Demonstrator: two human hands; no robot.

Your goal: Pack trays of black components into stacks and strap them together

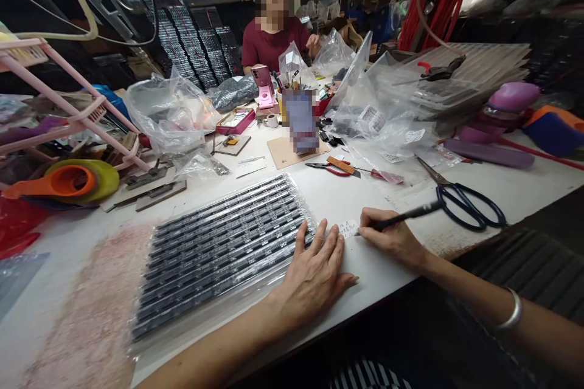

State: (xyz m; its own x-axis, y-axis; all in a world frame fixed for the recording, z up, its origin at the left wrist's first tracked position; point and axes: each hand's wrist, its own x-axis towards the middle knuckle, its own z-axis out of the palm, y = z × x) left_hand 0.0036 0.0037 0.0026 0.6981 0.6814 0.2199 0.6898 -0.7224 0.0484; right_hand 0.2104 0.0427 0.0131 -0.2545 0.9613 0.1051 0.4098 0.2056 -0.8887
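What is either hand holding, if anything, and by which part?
The right hand holds a black pen near its writing end; the left hand grips nothing.

One worktable (pixel 383 273), counted
Centre to right: one left hand (pixel 316 266), one right hand (pixel 395 240), one pen (pixel 413 213), one bangle (pixel 514 310), one pair of scissors (pixel 441 180); centre left: one pack of strips (pixel 219 249); top: one person (pixel 276 45).

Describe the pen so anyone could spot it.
On the white table, find the scissors with dark loop handles. Just left, the right hand holds the pen, its tip beside a small written-on label. It is one slim black stick, without loops.
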